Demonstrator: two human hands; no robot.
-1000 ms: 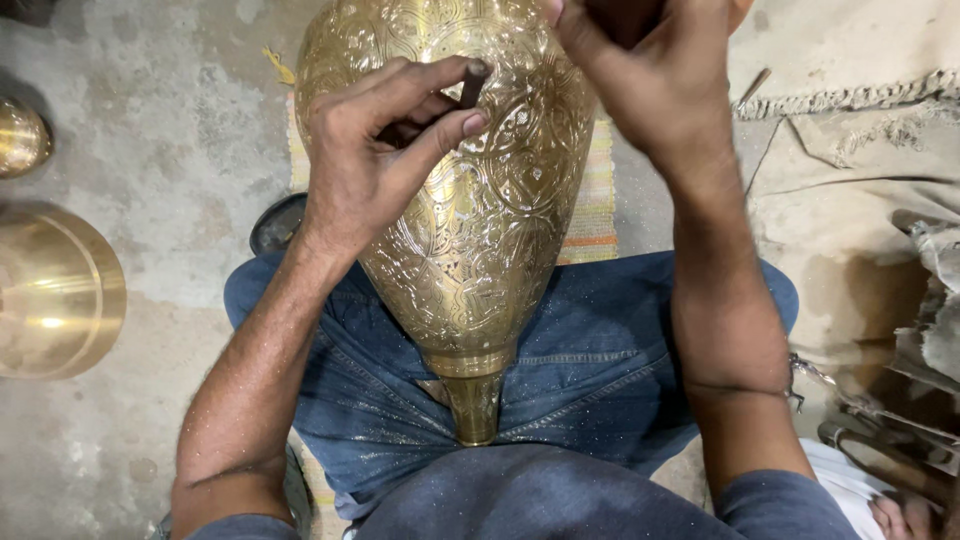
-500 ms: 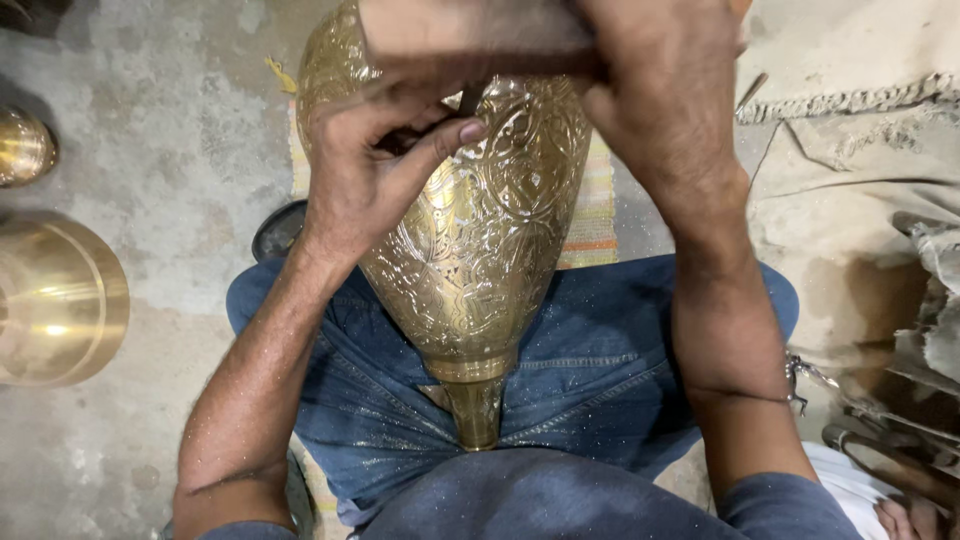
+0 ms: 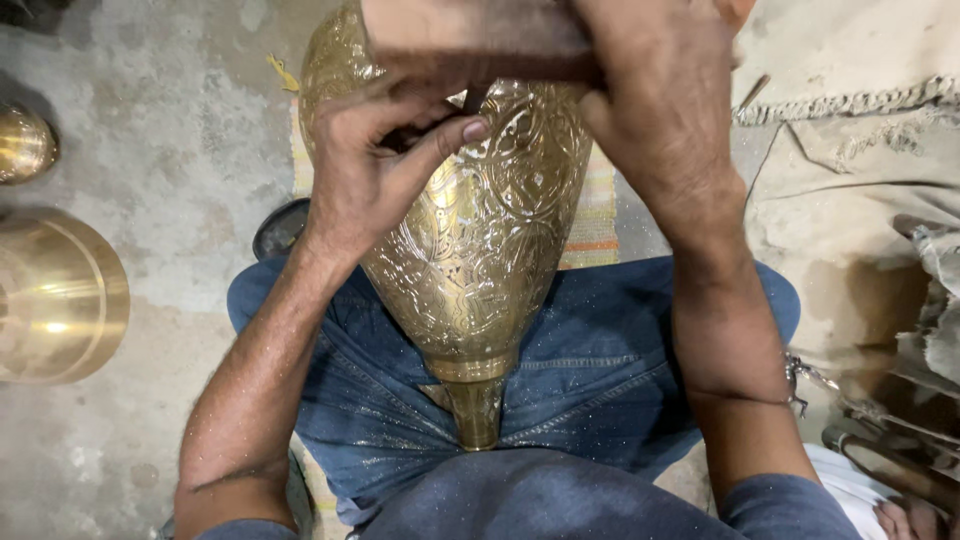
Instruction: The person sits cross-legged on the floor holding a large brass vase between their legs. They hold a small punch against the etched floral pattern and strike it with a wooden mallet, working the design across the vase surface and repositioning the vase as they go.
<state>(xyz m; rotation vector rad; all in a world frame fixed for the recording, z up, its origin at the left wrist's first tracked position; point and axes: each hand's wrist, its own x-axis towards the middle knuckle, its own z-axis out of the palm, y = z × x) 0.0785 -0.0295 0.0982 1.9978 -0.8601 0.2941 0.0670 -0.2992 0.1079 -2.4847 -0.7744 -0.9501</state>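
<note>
**Two hands at work on a brass vase**

The left hand (image 3: 375,170) pinches a thin dark tool (image 3: 472,100) against the brass vase (image 3: 470,250); the right hand (image 3: 660,110) is clenched around a wooden block (image 3: 470,40) just above it. The vase lies across the lap, on the jeans (image 3: 600,370), narrow neck toward the body — probably heavy, stiff and smooth, best steadied at its wide belly. Both forearms reach forward, wrists bent down. A brass bowl (image 3: 55,295) sits on the floor (image 3: 170,130), well apart.

No packages, labels, signs or screens in view.
Nothing printed, wrapped or lit shows anywhere in the head view; only bare metalwork, cloth and floor appear.
</note>
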